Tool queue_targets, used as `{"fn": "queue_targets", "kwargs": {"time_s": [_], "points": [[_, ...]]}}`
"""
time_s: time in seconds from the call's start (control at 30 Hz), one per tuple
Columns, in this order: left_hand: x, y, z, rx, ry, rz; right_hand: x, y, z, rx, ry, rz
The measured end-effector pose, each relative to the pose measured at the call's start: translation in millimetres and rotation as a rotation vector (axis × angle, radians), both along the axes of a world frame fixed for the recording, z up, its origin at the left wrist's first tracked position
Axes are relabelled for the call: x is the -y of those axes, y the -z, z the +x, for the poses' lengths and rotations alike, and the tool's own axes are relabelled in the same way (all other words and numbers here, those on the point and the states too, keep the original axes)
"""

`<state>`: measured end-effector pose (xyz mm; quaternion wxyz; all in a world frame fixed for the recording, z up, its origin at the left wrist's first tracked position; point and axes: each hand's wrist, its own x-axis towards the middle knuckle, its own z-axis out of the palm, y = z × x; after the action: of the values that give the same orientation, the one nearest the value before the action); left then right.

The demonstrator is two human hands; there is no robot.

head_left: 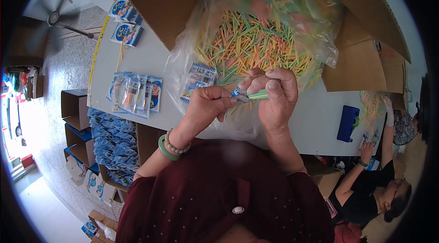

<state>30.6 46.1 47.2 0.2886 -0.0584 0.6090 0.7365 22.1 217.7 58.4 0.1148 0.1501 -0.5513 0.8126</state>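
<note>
My left hand (206, 106) pinches the open end of a small clear packet (241, 96) with blue print. My right hand (274, 99) grips a bunch of thin coloured sticks (258, 95) whose ends sit in that packet's mouth. Both hands hover over the white table (315, 119), just in front of a big clear plastic bag (256, 37) full of loose pastel sticks lying in an open cardboard box (169, 0). One more printed packet (198, 80) lies flat beside my left hand.
Filled packets (136, 93) lie in a row at the left, with two small stacks (125, 21) farther back. A box of blue packets (114, 144) stands below the table edge. At the right another person's hand (366, 151) works near a blue tool (347, 123).
</note>
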Motion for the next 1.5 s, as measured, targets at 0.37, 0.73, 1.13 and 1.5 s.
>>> {"fn": "queue_targets", "kwargs": {"time_s": [0.37, 0.73, 1.13, 1.5], "points": [[-1.7, 7.4, 8.3, -0.227, -0.041, 0.033, 7.7, -2.2, 3.2, 0.33, -0.059, 0.164], [-5.1, 31.6, 2.1, -0.275, -0.185, 0.107, 1.2, 12.2, 11.8, 0.199, -0.01, 0.605], [11.0, 34.7, 16.0, -0.261, -0.187, 0.26, -9.1, 17.8, 25.3, 0.581, -0.089, 0.565], [8.6, 31.9, 23.6, -0.49, -0.188, -0.079, 2.1, 35.8, 37.9, 0.432, -0.106, 0.419]]}}
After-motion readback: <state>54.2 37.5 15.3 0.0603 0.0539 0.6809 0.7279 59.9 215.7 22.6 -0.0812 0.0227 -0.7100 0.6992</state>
